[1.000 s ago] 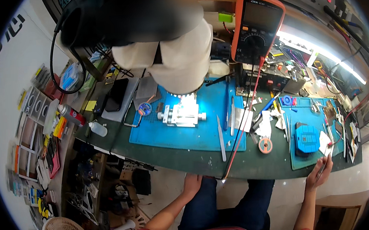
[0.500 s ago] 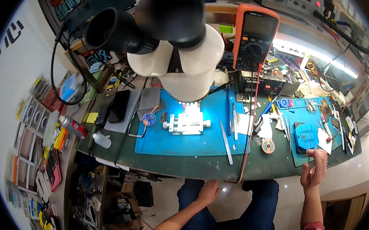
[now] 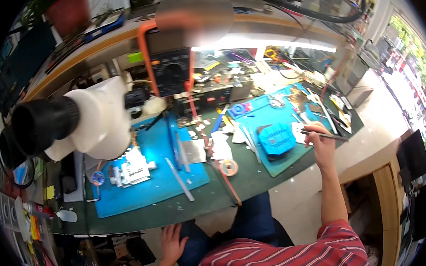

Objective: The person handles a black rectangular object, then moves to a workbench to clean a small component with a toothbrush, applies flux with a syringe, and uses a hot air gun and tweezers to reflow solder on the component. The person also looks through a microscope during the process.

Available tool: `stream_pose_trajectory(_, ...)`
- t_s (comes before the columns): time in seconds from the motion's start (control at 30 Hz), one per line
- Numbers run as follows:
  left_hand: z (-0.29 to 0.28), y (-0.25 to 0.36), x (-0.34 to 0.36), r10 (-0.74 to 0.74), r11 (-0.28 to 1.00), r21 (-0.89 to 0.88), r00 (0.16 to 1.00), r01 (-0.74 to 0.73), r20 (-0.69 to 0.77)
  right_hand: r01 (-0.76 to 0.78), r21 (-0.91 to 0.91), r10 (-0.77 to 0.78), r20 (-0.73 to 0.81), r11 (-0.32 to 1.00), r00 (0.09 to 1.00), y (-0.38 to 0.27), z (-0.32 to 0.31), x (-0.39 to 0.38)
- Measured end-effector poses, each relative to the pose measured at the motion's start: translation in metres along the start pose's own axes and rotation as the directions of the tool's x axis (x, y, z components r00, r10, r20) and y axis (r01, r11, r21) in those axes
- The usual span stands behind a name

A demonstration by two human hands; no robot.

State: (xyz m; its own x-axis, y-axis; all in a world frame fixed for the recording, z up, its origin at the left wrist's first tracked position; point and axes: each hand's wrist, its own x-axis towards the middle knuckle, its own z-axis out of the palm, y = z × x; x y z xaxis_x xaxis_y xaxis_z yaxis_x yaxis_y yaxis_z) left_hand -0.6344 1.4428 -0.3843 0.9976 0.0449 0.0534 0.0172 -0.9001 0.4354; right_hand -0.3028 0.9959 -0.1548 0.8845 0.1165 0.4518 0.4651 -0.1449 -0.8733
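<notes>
My right hand point(image 3: 321, 142) is closed round slim dark tweezers point(image 3: 329, 135), held at the right of the bench. Just left of its fingertips sits a blue block-shaped case point(image 3: 276, 139) on the smaller blue mat point(image 3: 275, 168). A white scrap of paper point(image 3: 298, 133) lies between the case and the fingers. On my thigh rests my left hand point(image 3: 172, 242), flat and holding nothing. A metal clamp fixture point(image 3: 132, 169) stands lit under the white microscope point(image 3: 96, 121) on the larger blue mat point(image 3: 121, 204).
An orange-framed multimeter point(image 3: 170, 69) stands at the back, its red lead hanging over the bench. A spool point(image 3: 229, 168) and a silver tool point(image 3: 179, 180) lie mid-bench. A small bottle point(image 3: 67, 215) stands at the left. Hand tools point(image 3: 327, 112) crowd the far right.
The view has swung to the right, so the microscope now appears at the left. My right hand has shifted from the bench's front edge to beside the blue case, its tweezers turned sideways.
</notes>
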Motion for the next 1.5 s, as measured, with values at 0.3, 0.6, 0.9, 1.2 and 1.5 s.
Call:
stream_pose_trajectory(0.3, 0.057, -0.003, 0.008, -0.338, 0.937, -0.151, 0.925, 0.314, -0.172, -0.377, 0.196, 0.299, 0.335, 0.905, 0.893, 0.028, -0.02, 0.023)
stream_pose_trajectory(0.6, 0.044, 0.041, 0.036, -0.411, 0.91, -0.111, 0.905, 0.4, -0.107, -0.191, 0.09, 0.095, 0.621, 0.977, 0.778, 0.056, -0.007, 0.063)
stream_pose_trajectory(0.9, 0.069, 0.009, 0.028, -0.259, 0.956, 0.098, 0.951, 0.278, -0.17, -0.218, 0.146, 0.082, 0.622, 0.965, 0.779, 0.062, -0.007, 0.059)
stream_pose_trajectory(1.2, 0.112, -0.038, -0.007, -0.226, 0.974, -0.039, 0.948, 0.222, -0.223, -0.206, 0.163, 0.059, 0.63, 0.965, 0.774, 0.063, -0.006, 0.061)
stream_pose_trajectory(1.5, 0.12, -0.052, -0.02, -0.176, 0.964, 0.169, 0.97, 0.204, -0.164, -0.181, 0.164, 0.038, 0.629, 0.97, 0.777, 0.063, -0.006, 0.062)
